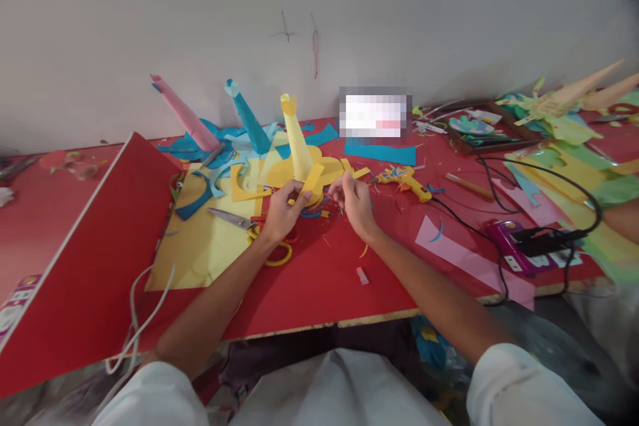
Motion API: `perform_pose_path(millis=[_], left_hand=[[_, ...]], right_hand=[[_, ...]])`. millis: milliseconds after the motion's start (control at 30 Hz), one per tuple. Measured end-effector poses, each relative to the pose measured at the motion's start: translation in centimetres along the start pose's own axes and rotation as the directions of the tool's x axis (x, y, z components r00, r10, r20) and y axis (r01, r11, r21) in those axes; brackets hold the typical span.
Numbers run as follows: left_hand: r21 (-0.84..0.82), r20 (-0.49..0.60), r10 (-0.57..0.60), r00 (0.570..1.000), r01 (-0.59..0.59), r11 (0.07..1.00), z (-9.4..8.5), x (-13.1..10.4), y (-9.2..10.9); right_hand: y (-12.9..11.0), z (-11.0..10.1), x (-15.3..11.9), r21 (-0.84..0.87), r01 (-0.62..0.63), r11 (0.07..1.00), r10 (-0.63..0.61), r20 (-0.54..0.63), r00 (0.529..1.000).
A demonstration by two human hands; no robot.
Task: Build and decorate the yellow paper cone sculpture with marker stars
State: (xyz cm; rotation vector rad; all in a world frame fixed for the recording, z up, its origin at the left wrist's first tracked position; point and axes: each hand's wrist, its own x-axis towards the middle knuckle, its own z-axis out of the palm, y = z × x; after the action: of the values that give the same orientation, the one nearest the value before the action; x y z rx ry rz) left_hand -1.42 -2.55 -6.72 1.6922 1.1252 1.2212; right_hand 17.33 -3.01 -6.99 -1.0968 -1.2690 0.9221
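My left hand (285, 214) pinches a short yellow paper strip (313, 178) between thumb and fingers, holding it tilted above the table. Facing it, my right hand (355, 205) is half curled, its thumb apart from the fingers and nothing visible in it. Just behind both hands stands a pale yellow paper cone (298, 146) on yellow cut-out paper petals (279, 172). Scissors (230, 218) with yellow handles lie beside my left wrist, and red handles show partly beneath it. Small paper scraps (314, 213) lie under the hands.
A pink cone (184, 113) and a blue cone (248, 118) stand at the back left. To the right lie a yellow glue gun (407, 181) with a black cord and a purple power strip (514, 246). A red panel (104, 253) slants at left. Another person's arm (622, 219) shows at right.
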Motion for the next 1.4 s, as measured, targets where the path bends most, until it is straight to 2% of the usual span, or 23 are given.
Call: perform_pose_path(millis=[133, 233, 400, 500, 633, 700, 767, 867, 967, 1100, 1167, 1233, 1400], left_hand=[[0.006, 0.073, -0.017, 0.997, 0.016, 1.0, 0.0, -0.1, 0.3], [0.023, 0.137, -0.032, 0.99, 0.029, 0.999, 0.0, -0.1, 0.4], [0.032, 0.189, -0.042, 0.981, 0.037, 0.999, 0.1, -0.1, 0.5], [0.053, 0.188, -0.056, 0.981, 0.047, 0.997, 0.1, -0.2, 0.4], [0.072, 0.155, -0.058, 0.986, 0.048, 0.996, 0.1, -0.2, 0.4], [0.065, 0.145, -0.058, 0.988, 0.049, 0.997, 0.1, -0.1, 0.4], [0.06, 0.123, -0.055, 0.991, 0.048, 0.997, 0.0, -0.1, 0.4], [0.036, 0.077, -0.045, 0.996, 0.043, 0.998, 0.0, -0.1, 0.4], [0.021, 0.057, -0.032, 0.998, 0.031, 0.999, -0.1, -0.1, 0.4], [0.036, 0.104, -0.028, 0.994, 0.025, 0.999, -0.1, -0.1, 0.5], [0.049, 0.156, -0.036, 0.987, 0.028, 0.998, 0.0, -0.2, 0.5], [0.073, 0.194, -0.046, 0.98, 0.032, 0.997, 0.0, -0.2, 0.4], [0.114, 0.205, -0.038, 0.978, 0.014, 0.993, 0.2, -0.2, 0.3]], right_hand=[[0.3, 0.6, -0.4, 0.028, 0.005, 1.0, -0.01, 0.17, 0.985], [0.0, 0.8, -0.5, 0.027, 0.008, 1.0, -0.013, 0.189, 0.982], [-0.6, 0.5, -0.2, 0.046, 0.003, 0.999, -0.007, 0.089, 0.996], [-0.6, -0.4, 0.5, 0.118, 0.0, 0.993, 0.003, -0.021, 1.0], [-0.3, -2.1, 1.8, 0.142, 0.086, 0.986, -0.048, -0.252, 0.967], [-0.2, -2.6, 2.0, 0.112, 0.113, 0.987, -0.075, -0.296, 0.952], [-0.2, -2.7, 1.9, 0.07, 0.101, 0.992, -0.081, -0.247, 0.966], [-0.2, -2.1, 1.5, 0.006, 0.1, 0.995, -0.099, -0.041, 0.994], [-0.1, -1.5, 1.3, 0.014, 0.105, 0.994, -0.106, 0.139, 0.985], [0.0, -1.0, 1.1, 0.037, 0.042, 0.998, -0.05, 0.273, 0.961], [-0.1, -0.9, 0.9, 0.037, 0.027, 0.999, -0.037, 0.286, 0.957], [-0.2, -0.9, 0.8, 0.033, 0.028, 0.999, -0.035, 0.25, 0.968], [-0.3, -1.2, 0.9, -0.013, 0.07, 0.997, -0.067, 0.157, 0.985]])
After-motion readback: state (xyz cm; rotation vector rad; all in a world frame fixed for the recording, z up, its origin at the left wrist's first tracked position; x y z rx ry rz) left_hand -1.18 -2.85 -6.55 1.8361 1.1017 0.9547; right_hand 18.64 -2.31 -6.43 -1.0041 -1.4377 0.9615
